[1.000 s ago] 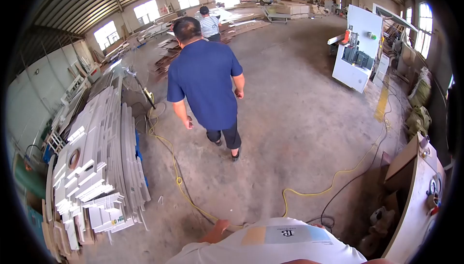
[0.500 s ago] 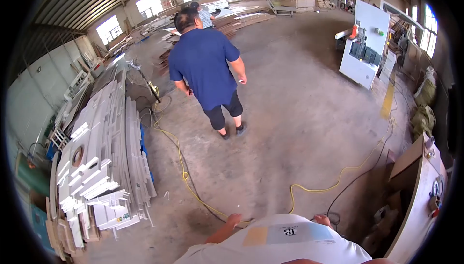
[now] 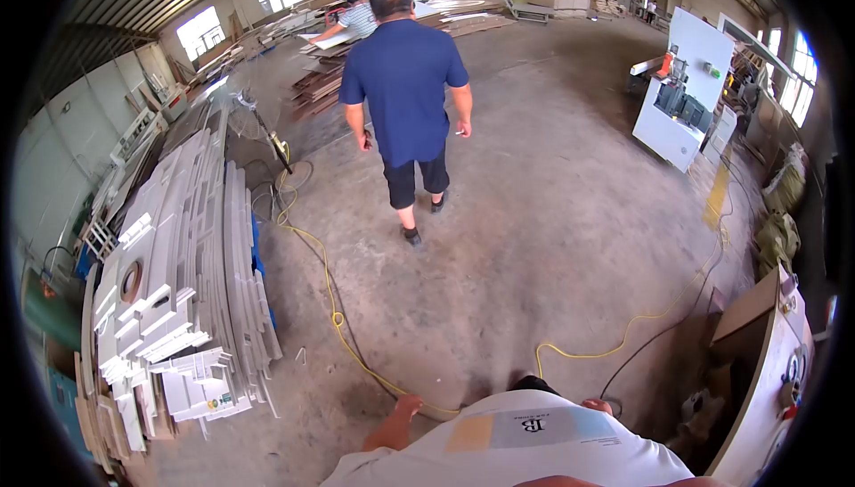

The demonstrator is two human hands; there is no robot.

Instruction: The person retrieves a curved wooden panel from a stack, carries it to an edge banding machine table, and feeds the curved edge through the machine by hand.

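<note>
My left hand [image 3: 409,405] hangs low at my left side, in front of the white shirt [image 3: 508,442]. Its fingers look loose, with nothing visible in them, and the yellow cable [image 3: 377,380] on the floor passes behind it in view. On the other side, my right hand [image 3: 598,406] shows only partly past the shirt's edge. Its fingers are mostly hidden, so what it holds, if anything, cannot be made out. A black shoe or trouser leg [image 3: 533,384] shows just beyond the shirt.
Ahead walks a person in a blue shirt [image 3: 396,86]; another person in stripes [image 3: 359,19] bends by stacked boards [image 3: 321,86]. White panels [image 3: 191,264] are piled left. A white machine [image 3: 668,122] and a wooden bench [image 3: 757,371] stand right. Cables cross the concrete floor [image 3: 499,246].
The person in blue has stepped farther ahead and slightly right in view. The striped person now bends with an arm reaching out. My left hand has shifted slightly left; a dark shoe or leg has appeared.
</note>
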